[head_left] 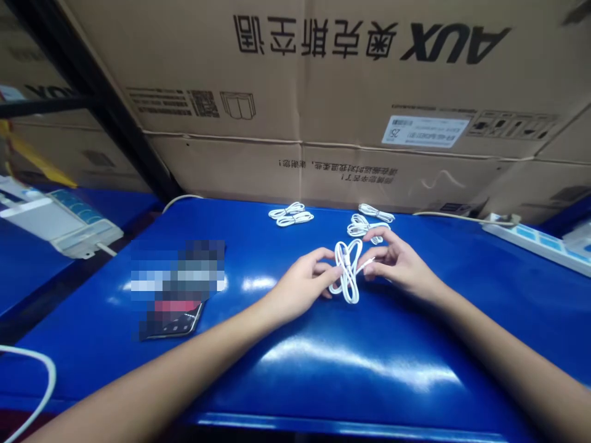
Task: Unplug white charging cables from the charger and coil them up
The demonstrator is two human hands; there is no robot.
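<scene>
A white cable is coiled into loops above the blue table. My left hand pinches the coil from its left side between thumb and fingers. To its right, my right hand has its fingers bent round a thin white end that sticks out of the coil. Just beyond my right hand lie more coiled white cables, bound round the middle. Another pair of bundled white cables rests farther left at the back of the table.
A phone, partly blurred out, lies on the left of the table. Large cardboard boxes wall off the back. Power strips sit at the right and far left. A white cord curves in at the lower left.
</scene>
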